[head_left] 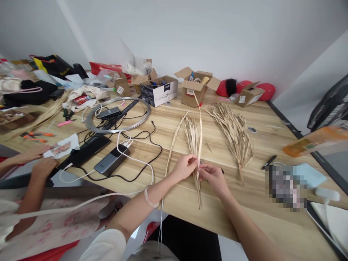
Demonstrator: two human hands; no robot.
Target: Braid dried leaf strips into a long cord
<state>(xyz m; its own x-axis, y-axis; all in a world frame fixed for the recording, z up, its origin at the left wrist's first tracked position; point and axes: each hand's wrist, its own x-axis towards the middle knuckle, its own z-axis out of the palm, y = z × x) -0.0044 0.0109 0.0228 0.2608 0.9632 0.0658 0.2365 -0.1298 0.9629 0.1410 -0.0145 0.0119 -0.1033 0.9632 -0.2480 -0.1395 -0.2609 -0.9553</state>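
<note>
At the near edge of the wooden bench (272, 217), I am holding a bundle of dried leaves (193, 141) with both hands. My left hand (185, 167) is closing thumb and fingers on the bundle at the point where the leaves gather into stems. My right hand (213, 175) is meeting it from the other side, its fingertips pinching the same gathered point, so the two hands are touching or nearly touching there. The bundle is lying flat on the bench, leaf tips fanning away from me and stem ends pointing toward me past the hands. A pale flat strip (200, 127) is running from the pinched point up to an open cardboard box (194, 88) at the back of the bench. A single curved dry stalk (174, 143) is lying just left of the bundle.

A second, larger bundle (233, 134) is resting to the right, well apart from my hands. A black marker (269, 161) is lying further right. To the left, a power bank (112, 164) with a white cable (136, 159) and a coil of grey wire (118, 116) are sitting on the bench. At the far left edge, another person's hands (40, 161) are resting near a sheet of paper (63, 146).
</note>
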